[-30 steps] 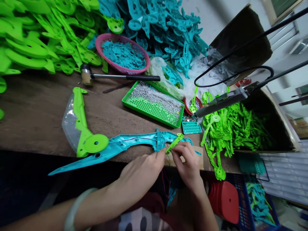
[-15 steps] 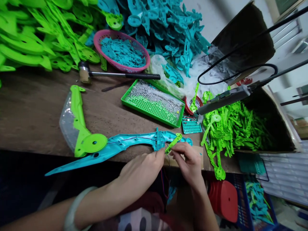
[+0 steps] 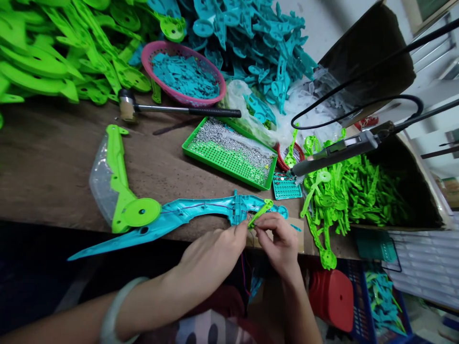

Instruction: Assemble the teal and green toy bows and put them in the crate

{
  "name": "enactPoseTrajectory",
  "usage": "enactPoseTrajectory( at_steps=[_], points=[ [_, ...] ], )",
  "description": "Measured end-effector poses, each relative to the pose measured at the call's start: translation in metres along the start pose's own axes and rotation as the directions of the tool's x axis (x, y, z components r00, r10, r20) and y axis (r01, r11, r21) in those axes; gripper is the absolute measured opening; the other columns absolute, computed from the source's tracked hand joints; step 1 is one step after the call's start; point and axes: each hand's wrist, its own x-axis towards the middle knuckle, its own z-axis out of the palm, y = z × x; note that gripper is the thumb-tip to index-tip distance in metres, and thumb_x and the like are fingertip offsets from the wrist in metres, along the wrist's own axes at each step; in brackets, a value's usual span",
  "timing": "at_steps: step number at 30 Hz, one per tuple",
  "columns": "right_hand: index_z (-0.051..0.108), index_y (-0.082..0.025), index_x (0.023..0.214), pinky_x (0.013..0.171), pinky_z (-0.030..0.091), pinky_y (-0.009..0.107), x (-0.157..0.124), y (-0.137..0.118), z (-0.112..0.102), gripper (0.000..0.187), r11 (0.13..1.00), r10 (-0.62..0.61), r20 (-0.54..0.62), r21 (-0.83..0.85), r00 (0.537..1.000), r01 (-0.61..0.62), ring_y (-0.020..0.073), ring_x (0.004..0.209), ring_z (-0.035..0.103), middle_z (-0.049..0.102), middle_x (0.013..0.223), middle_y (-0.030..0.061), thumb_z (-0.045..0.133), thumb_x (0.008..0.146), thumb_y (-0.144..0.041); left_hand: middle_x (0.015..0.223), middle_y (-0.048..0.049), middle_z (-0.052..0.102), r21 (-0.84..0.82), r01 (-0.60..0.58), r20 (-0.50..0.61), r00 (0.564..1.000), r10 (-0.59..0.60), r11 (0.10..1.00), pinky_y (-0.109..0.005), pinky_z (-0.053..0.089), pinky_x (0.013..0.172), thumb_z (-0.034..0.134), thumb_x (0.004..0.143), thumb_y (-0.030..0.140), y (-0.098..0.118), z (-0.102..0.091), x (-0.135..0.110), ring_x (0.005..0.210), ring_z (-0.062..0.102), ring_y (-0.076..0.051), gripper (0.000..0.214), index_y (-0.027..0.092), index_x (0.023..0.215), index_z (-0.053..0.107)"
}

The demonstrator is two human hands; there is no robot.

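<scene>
1. The left hand (image 3: 215, 246) has its grip pinching the low end of a small green piece (image 3: 264, 208).
2. The right hand (image 3: 281, 239) has its fingertips close together at that same low end. I cannot tell if its grip is pinching the green piece or a thin wire.
3. The small green piece is tilted, with its round top end pointing up and to the right. It is in front of the right part of a long blue piece (image 3: 204, 206).
4. The long blue piece lies along the near edge of the brown desk (image 3: 158, 162). Its pointy tip sticks out past the edge on the left.
5. A green arm (image 3: 120, 177) with a big round plate (image 3: 141, 212) and a see-through sheet (image 3: 102, 177) sits over the left part of the blue piece.
6. Thin wires (image 3: 245, 274) hang down below the hands, and a flat piece of cardboard (image 3: 297, 243) lies under the right hand.
7. Behind the blue piece is a green tray (image 3: 226, 168) with lots of tiny silver bits. A little blue tray (image 3: 287, 191) is just to its right.
8. A hammer (image 3: 165, 110) lies behind the green tray, near a pink basket (image 3: 221, 90) of blue bits.
</scene>
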Motion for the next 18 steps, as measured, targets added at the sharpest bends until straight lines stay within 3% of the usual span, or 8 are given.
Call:
enactPoseTrajectory(
  at_steps=[5,9,18],
  points=[
    [0.063,-0.022,0.097,0.073,0.055,0.031,-0.003,0.005,0.007,0.022,0.988,-0.116,-0.036,-0.106,0.993,0.112,0.016,0.083,0.066,0.069,0.088,0.0031,0.059,0.088,-0.003,0.099,-0.0139,0.076,0.041,0.007,-0.04,0.999,-0.006,0.999,-0.039,0.064,0.064,0.043,0.095,0.002,0.001,0.004,0.001,0.076,0.076,-0.029,0.044,0.015,0.134,0.057],
    [0.061,-0.023,0.106,0.074,0.056,0.035,-0.008,0.005,0.011,0.026,0.959,-0.192,-0.08,-0.226,0.978,0.17,0.0173,0.085,0.065,0.067,0.092,0.0055,0.058,0.09,-0.003,0.1,-0.0119,0.076,0.074,0.007,-0.069,0.998,-0.002,0.997,-0.038,0.064,0.062,0.044,0.095,0.001,0.002,0.004,-0.001,0.073,0.076,-0.028,0.047,0.017,0.138,0.055],
    [0.059,-0.023,0.105,0.077,0.056,0.034,-0.009,-0.011,0.012,0.018,0.958,-0.018,-0.049,-0.286,0.999,0.003,0.0179,0.087,0.063,0.063,0.093,0.006,0.052,0.096,-0.008,0.098,-0.0119,0.076,0.151,-0.037,-0.151,0.987,0.06,0.988,-0.033,0.063,0.054,0.042,0.09,-0.004,0.003,0.011,-0.005,0.065,0.074,-0.025,0.054,0.011,0.14,0.054]
  ],
)
